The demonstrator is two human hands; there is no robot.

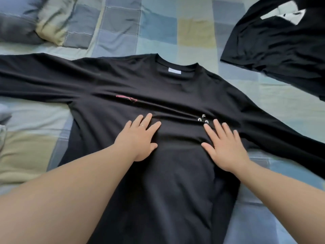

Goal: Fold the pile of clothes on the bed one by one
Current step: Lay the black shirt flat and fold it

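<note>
On the bedspread, presses black shirt flat with straight-fingered left hand and right hand, gripping nothing; sleeves outstretched sideways, one per hand.

Black shirt: 2 sleeve ends cut off left and right, hem cut off at bottom. Chest lettering partly hidden in a crease. Other black garment cropped top and right; its white print blurred.

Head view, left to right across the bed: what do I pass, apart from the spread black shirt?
Pillow → left hand, flat on the black shirt → right hand, also flat on it → black garment with a white print.
</note>
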